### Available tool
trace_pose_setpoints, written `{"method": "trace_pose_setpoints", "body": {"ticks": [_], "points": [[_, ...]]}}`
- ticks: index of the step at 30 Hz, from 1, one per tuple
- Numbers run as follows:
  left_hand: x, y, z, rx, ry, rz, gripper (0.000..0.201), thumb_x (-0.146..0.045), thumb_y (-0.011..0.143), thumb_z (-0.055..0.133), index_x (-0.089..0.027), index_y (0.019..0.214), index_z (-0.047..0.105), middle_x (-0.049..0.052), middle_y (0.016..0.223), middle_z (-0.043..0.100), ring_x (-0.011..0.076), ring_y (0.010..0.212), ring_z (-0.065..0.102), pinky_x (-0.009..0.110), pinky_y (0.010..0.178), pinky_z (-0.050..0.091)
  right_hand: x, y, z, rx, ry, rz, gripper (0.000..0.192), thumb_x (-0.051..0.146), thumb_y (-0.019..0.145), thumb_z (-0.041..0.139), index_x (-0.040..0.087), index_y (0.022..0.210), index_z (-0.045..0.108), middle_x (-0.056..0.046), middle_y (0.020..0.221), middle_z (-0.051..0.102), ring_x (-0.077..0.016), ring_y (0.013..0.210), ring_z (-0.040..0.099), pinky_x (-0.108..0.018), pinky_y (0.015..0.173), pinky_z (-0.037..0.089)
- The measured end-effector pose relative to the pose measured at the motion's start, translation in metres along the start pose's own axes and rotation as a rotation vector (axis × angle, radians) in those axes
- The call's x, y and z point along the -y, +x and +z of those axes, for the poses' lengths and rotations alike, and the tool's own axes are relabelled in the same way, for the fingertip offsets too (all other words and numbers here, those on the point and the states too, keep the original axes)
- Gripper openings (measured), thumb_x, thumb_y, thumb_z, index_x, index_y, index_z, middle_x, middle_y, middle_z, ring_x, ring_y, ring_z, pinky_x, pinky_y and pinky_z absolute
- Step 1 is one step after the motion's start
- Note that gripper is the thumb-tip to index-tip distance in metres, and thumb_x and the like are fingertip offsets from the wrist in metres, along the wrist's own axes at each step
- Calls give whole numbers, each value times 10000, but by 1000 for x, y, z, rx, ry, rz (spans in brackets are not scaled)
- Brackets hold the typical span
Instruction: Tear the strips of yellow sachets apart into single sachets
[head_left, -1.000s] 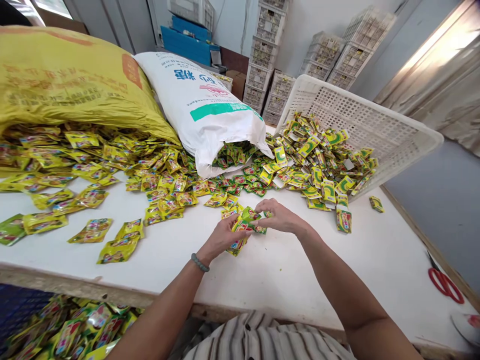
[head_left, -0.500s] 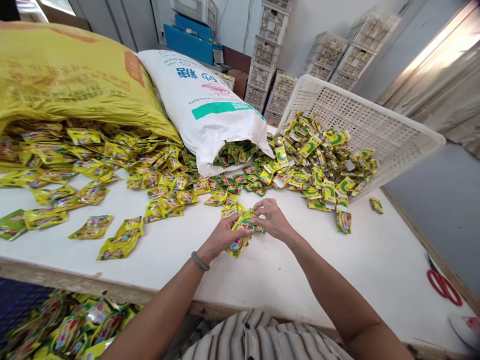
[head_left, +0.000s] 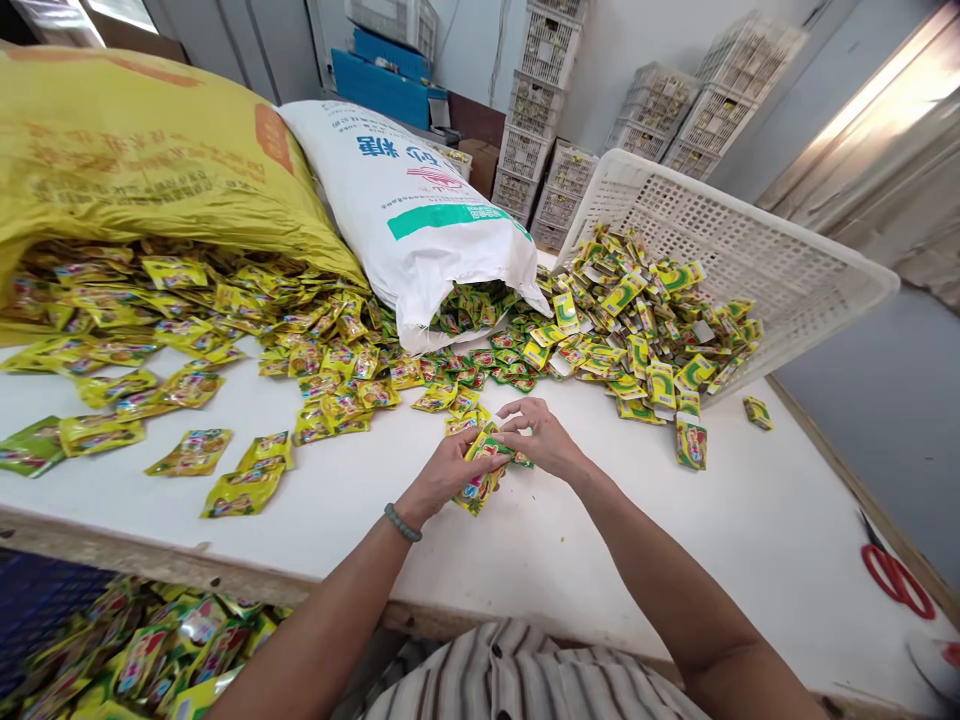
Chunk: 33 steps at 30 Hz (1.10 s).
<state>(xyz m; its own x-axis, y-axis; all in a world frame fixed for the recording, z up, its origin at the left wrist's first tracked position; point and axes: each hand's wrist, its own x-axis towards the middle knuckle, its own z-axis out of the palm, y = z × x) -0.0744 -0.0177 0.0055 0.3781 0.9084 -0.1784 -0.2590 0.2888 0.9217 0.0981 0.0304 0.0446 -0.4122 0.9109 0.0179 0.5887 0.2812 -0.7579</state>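
Note:
My left hand (head_left: pixel 441 475) grips a small stack of yellow-green sachets (head_left: pixel 480 484) just above the white table (head_left: pixel 540 540). My right hand (head_left: pixel 541 437) pinches the top of the same stack from the right side. The hands meet at the table's middle, a little in front of a spill of loose sachets (head_left: pixel 330 370) of the same kind. A grey bead bracelet sits on my left wrist.
A yellow sack (head_left: pixel 142 150) and a white sack (head_left: pixel 420 215) lie open at the back, sachets pouring out. A tilted white plastic crate (head_left: pixel 750 250) holds more sachets. Red scissors (head_left: pixel 896 580) lie at the right edge. A bin of sachets (head_left: pixel 135 650) is below left.
My right hand has drawn in closer to the left hand over the stack. The view has shifted slightly; the sacks and crate stay put.

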Motion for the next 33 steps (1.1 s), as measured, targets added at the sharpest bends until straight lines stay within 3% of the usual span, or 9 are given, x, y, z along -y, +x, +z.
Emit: {"method": "trace_pose_setpoints", "body": {"ticks": [5,11,18,21,27,31,33], "points": [[-2,0,3,-39,11,4,452,-441,633,807,-155,919,605,7,727,637,160,576,604,273,551,482,5,-7,6,43,61,71,249,420,869,610,263,748,759,-49,1142,613,-233,1204,424,-397,1015,381],[4,2,7,-42,10,38,437,-436,597,825,-157,876,636,7,693,636,170,603,597,288,587,493,5,-8,20,83,-12,-4,295,386,890,592,250,676,742,-65,1022,620,-241,1209,390,-407,1051,343],[7,4,3,-115,-37,43,452,-449,604,814,-158,874,597,10,755,644,186,651,624,308,626,510,2,-20,21,-89,8,16,163,376,804,706,271,920,752,-78,1093,624,-250,1218,426,-427,1041,349],[5,3,4,-132,-50,37,477,-446,591,827,-155,888,593,16,768,653,191,669,631,305,634,511,3,-22,19,-177,-15,-18,127,370,744,766,271,822,749,-73,1038,647,-257,1178,433,-446,1032,346],[1,-1,6,-147,-79,46,507,-458,585,831,-147,912,601,4,772,639,161,640,612,286,626,508,4,-16,23,-112,51,12,208,439,764,730,253,670,736,-69,909,626,-257,1185,432,-411,989,376],[1,0,4,-149,-111,45,525,-449,615,821,-161,940,526,-6,767,627,150,633,619,271,620,509,-1,-16,33,-126,220,61,286,496,779,674,217,743,724,-40,789,572,-200,868,542,-347,789,457],[1,1,4,-170,-134,78,595,-434,630,815,-191,1038,455,-6,799,639,163,648,638,278,621,516,-5,-17,38,-184,412,100,318,517,748,683,213,842,690,0,727,542,-144,684,517,-297,652,460]]}}
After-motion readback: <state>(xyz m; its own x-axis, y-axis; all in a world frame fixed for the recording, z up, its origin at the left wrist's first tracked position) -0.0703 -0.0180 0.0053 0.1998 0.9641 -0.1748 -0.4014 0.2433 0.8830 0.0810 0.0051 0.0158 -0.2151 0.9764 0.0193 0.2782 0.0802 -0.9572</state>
